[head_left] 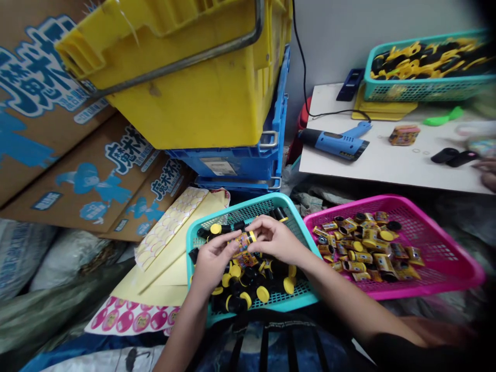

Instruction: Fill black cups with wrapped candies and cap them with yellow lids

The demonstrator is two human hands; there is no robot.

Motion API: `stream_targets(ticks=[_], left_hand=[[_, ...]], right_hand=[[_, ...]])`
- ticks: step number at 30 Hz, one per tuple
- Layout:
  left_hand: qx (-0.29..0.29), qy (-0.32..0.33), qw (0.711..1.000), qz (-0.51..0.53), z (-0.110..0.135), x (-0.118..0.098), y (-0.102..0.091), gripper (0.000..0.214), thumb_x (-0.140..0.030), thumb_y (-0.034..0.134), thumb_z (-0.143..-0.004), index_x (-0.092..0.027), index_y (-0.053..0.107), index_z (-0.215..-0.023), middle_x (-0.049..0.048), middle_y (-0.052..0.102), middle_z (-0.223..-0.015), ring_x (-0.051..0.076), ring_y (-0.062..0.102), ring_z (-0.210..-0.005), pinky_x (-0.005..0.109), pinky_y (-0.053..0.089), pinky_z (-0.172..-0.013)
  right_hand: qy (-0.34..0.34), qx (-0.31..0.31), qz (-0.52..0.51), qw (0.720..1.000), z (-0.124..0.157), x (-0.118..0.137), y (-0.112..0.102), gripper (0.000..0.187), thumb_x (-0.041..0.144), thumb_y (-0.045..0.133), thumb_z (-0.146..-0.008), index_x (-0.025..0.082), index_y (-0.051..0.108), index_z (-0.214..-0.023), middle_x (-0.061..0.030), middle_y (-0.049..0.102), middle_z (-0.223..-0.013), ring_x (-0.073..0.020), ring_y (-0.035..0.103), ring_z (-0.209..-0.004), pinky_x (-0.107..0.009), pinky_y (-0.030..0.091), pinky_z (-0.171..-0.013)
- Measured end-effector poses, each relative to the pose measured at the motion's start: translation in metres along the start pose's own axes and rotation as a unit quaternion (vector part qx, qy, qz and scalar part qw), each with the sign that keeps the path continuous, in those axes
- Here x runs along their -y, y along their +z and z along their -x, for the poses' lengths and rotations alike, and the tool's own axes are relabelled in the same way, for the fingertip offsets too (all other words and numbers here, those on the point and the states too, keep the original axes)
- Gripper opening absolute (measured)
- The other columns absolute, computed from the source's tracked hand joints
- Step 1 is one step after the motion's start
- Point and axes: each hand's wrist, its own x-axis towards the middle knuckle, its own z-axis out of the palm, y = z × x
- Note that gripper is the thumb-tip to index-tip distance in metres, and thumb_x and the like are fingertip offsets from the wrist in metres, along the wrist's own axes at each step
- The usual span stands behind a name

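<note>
While the left hand (213, 263) and right hand (273, 240) both grip a labelled cylinder (246, 243) between their fingertips, just above the teal basket (248, 203) of black cylinders (236, 304), a pink basket (457, 279) of labelled ones (364, 253) sits alongside.

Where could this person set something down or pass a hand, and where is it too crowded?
Free: the pink basket's mesh right of its heap of wrapped cylinders, up to the rim, and the white tabletop between the blue heat gun and the black cylinders. Crowded: the teal basket, packed with black-and-yellow cylinders under the left hand and right hand.
</note>
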Motion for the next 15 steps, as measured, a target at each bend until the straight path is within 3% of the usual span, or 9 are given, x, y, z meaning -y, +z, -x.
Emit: stream_targets(ticks=[3, 6, 10, 15], left_hand=[[0.020, -0.019, 0.998, 0.056, 0.004, -0.002, 0.002, 0.038, -0.032, 0.081, -0.058, -0.016, 0.073, -0.092, 0.0072, 0.075, -0.090, 0.021, 0.070, -0.082, 0.030, 0.058, -0.074], [0.017, -0.020, 0.995, 0.096, 0.006, 0.003, 0.007, 0.033, -0.029, 0.080, -0.062, -0.017, 0.071, -0.092, 0.0058, 0.074, -0.091, 0.019, 0.068, -0.082, 0.029, 0.057, -0.073], [0.021, 0.005, 0.989, 0.144, 0.006, 0.011, 0.015, 0.028, -0.026, 0.078, -0.064, -0.018, 0.070, -0.090, 0.0043, 0.072, -0.092, 0.017, 0.067, -0.081, 0.027, 0.057, -0.071], [0.033, 0.018, 0.988, 0.151, 0.010, 0.012, 0.017, 0.028, -0.024, 0.079, -0.061, -0.018, 0.071, -0.088, 0.0031, 0.071, -0.087, 0.014, 0.064, -0.069, 0.024, 0.055, -0.062]], right_hand=[[-0.017, 0.021, -0.027, 0.999, 0.002, -0.001, 0.004, 0.037, 0.039, 0.079, -0.065, 0.018, 0.063, -0.091, -0.0028, 0.053, -0.095, -0.0143, 0.058, -0.082, -0.028, 0.049, -0.073], [0.027, 0.044, -0.123, 0.991, 0.005, 0.000, 0.009, 0.034, 0.045, 0.067, -0.079, 0.020, 0.062, -0.101, -0.0033, 0.057, -0.097, -0.0151, 0.057, -0.089, -0.030, 0.046, -0.081], [0.110, 0.097, -0.270, 0.952, 0.008, -0.002, 0.018, 0.041, 0.049, 0.066, -0.079, 0.020, 0.058, -0.107, -0.0018, 0.058, -0.090, -0.0116, 0.057, -0.076, -0.025, 0.046, -0.070], [0.109, 0.119, -0.304, 0.939, 0.012, -0.008, 0.021, 0.039, 0.045, 0.071, -0.076, 0.020, 0.057, -0.102, 0.0002, 0.058, -0.087, -0.0093, 0.057, -0.071, -0.024, 0.047, -0.068]])
